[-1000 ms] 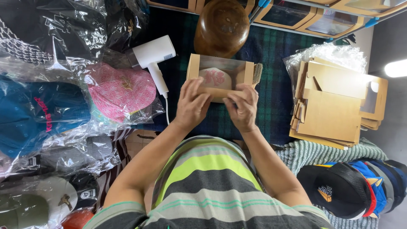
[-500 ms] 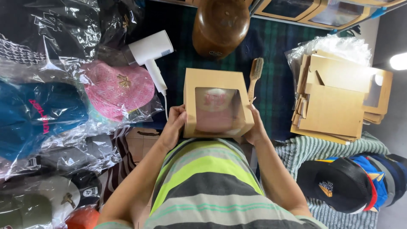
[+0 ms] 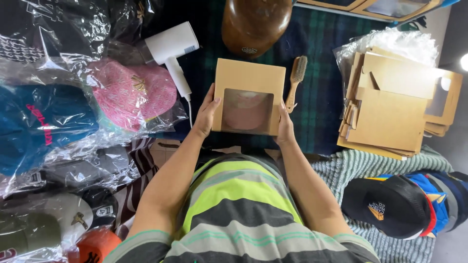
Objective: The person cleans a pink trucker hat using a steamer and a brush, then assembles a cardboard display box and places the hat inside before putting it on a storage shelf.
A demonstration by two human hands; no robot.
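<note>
Holding a closed kraft window box point(image 3: 249, 96) flat between both palms, a pale cap showing through the film. Left hand point(image 3: 206, 113) pressed along the box's left edge, right hand point(image 3: 284, 127) against its right edge, fingers point(image 3: 210, 100) extended and laid together, not pinching. Apparently the check after closing; setting it down would call for a level grip. Beyond the box: brush point(image 3: 296, 78), wooden hat block point(image 3: 253, 24), plaid-covered desk point(image 3: 317, 58). Left of the box: hair dryer point(image 3: 171, 51), bagged caps point(image 3: 134, 95). Right of it: flat cartons point(image 3: 395, 109).

Shirt point(image 3: 234, 214): short-sleeved, horizontally striped in grey, lime green and cream; thin teal lines between bands; forearms bare; no rings or watch visible.
</note>
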